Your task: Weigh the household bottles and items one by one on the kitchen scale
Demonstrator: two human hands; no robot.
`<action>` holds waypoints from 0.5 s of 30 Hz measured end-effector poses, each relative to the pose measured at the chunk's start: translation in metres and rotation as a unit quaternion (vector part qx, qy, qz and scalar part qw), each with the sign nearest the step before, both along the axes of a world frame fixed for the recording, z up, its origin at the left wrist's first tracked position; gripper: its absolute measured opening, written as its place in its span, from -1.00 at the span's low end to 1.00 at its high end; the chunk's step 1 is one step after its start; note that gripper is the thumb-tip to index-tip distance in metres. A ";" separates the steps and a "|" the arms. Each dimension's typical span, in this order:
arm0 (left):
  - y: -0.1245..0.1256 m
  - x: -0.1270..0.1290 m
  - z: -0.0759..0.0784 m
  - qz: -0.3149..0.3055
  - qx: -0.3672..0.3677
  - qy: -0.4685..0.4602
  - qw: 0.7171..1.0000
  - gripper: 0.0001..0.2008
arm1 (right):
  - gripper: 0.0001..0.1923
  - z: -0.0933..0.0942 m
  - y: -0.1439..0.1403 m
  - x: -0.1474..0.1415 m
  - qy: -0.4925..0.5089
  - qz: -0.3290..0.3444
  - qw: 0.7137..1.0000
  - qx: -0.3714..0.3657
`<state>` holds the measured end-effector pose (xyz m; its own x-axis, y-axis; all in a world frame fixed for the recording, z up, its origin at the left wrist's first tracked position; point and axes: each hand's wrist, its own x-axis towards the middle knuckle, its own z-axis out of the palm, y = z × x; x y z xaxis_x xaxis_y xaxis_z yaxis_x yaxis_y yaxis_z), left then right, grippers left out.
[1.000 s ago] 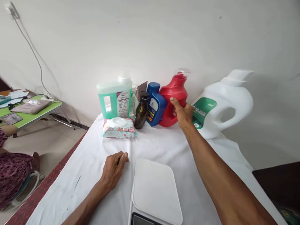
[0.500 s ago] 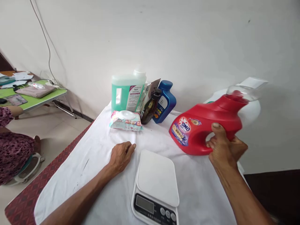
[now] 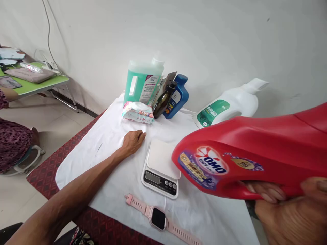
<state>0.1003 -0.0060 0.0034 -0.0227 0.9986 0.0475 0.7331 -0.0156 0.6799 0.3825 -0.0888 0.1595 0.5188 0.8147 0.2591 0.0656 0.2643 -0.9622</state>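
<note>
My right hand [image 3: 293, 207] is wrapped round the handle of a red OMO laundry detergent bottle [image 3: 255, 143]. The bottle is tilted in the air at the right, close to the camera, its neck out of the frame. Its base end overlaps the right edge of a white kitchen scale [image 3: 160, 153] in my view; I cannot tell whether they touch. My left hand [image 3: 134, 141] rests on the white cloth left of the scale, fingers curled under, with nothing seen in it. In front of the scale lies a pink smartwatch [image 3: 158, 217].
At the back stand a green liquid jug [image 3: 143, 83], a pack of wipes [image 3: 138, 113], a dark pump bottle [image 3: 163, 102], a blue bottle [image 3: 178, 97] and a white detergent bottle [image 3: 227, 102]. A person [image 3: 16, 146] sits at the left by a green table [image 3: 38, 85].
My right hand has brought the red bottle nearer to the camera and to the right. The white bottle behind it and the smartwatch have come into view. The left hand stays on the cloth.
</note>
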 end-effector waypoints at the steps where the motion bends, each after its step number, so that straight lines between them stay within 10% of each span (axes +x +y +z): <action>1: 0.000 0.000 -0.001 -0.003 0.002 0.001 1.000 -0.63 | -0.55 0.000 -0.002 -0.010 0.021 -0.005 1.000 -0.003; 15: -0.003 0.000 0.002 -0.005 -0.006 0.039 0.999 -0.61 | -0.29 -0.039 0.022 -0.051 0.049 0.098 0.994 0.000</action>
<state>0.1006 -0.0092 0.0058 -0.0094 0.9993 0.0367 0.7838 -0.0154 0.6208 0.3319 -0.0671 0.1204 0.3728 0.9026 0.2154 -0.0813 0.2630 -0.9614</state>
